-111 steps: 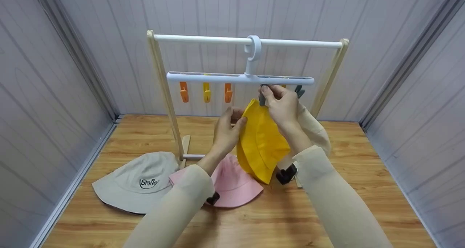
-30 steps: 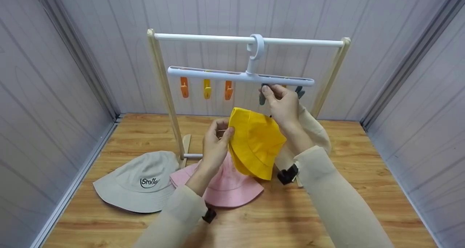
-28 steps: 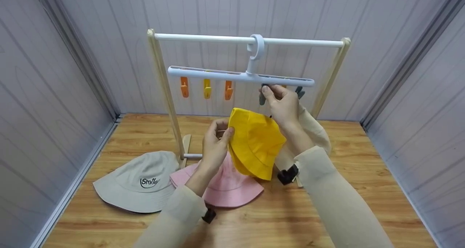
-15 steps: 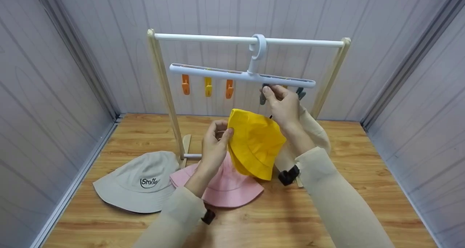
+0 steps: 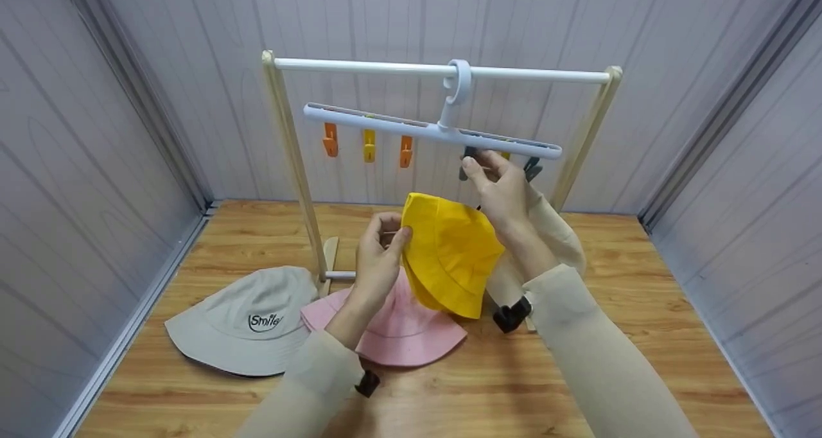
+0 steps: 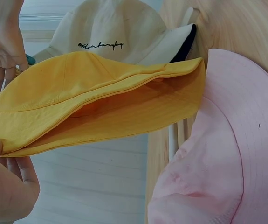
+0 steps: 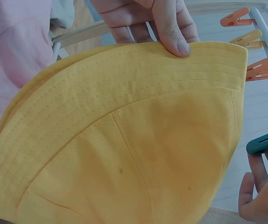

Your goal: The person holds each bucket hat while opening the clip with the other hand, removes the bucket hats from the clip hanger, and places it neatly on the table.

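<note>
Head view: I register the yellow hat (image 5: 453,255) held up above the surface (image 5: 616,335), and I use it as the reference for all positions below. Its crown faces right and its brim faces left; in my left wrist feed, the brim stands partly open. The left hand (image 5: 379,252), at the hat's left edge, pinches the brim between thumb and fingers. The right hand (image 5: 504,194), at the hat's upper right, is clamped on a dark green clip (image 7: 264,143). I read this clip as above the hat and apart from it. The two hands are apart from each other.

Directly above the hat, I log a white hanger (image 5: 443,130) hooked on a white rod (image 5: 366,69) and tilted, its left end higher. To the hat's upper left, an orange clip (image 5: 330,141), a yellow clip (image 5: 369,148) and a second orange clip (image 5: 406,152) hang from the hanger. To its upper right, I note a second dark green clip (image 5: 532,168) next to a cream hat (image 5: 560,232); I cannot tell whether it grips that fabric.

Below and left of the yellow hat, a pink hat (image 5: 411,335) lies on the surface. Farther left, I find a grey hat (image 5: 244,316) lettered "Smile". Behind the yellow hat stands a panelled wall (image 5: 385,14).
</note>
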Action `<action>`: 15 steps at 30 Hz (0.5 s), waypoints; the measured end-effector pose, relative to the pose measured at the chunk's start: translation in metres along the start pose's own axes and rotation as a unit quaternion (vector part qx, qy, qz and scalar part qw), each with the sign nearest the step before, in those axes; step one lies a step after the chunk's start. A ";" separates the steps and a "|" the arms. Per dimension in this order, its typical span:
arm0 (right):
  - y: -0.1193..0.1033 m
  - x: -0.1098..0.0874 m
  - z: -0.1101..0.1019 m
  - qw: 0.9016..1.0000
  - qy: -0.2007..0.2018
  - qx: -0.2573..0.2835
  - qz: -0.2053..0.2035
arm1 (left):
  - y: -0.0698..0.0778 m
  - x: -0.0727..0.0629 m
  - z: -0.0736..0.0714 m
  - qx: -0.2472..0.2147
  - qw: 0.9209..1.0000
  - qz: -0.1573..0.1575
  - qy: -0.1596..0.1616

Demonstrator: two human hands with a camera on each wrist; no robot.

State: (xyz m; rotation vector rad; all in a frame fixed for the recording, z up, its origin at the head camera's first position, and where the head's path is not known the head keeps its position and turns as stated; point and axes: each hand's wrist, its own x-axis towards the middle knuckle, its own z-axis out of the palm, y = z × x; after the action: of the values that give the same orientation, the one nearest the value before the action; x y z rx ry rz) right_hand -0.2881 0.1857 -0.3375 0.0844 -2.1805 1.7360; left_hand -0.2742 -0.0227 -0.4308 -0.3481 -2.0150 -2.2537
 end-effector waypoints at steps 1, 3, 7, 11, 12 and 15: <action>0.000 0.000 0.000 1.000 -0.001 0.001 -0.001 | 0.000 0.000 0.000 -0.001 1.000 0.000 0.000; 0.000 -0.001 0.000 1.000 -0.003 0.004 -0.005 | -0.001 0.000 0.000 -0.001 1.000 0.000 0.001; 0.001 -0.003 -0.002 1.000 -0.007 0.008 -0.004 | -0.001 0.000 0.001 -0.002 1.000 0.006 0.004; 0.001 -0.004 -0.004 1.000 -0.015 0.018 -0.008 | -0.001 -0.001 0.002 -0.002 1.000 0.011 0.004; 0.001 -0.004 -0.005 1.000 -0.018 0.018 -0.009 | -0.001 -0.001 0.002 -0.002 1.000 0.011 0.004; 0.001 -0.006 -0.006 0.999 -0.026 0.016 -0.011 | -0.001 -0.001 0.002 -0.002 1.000 0.009 0.004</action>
State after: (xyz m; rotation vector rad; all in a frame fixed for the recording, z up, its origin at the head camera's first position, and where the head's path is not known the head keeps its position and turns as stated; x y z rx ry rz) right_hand -0.2817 0.1908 -0.3391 0.1621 -2.1803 1.7755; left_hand -0.2730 -0.0207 -0.4320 -0.3552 -1.9955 -2.2460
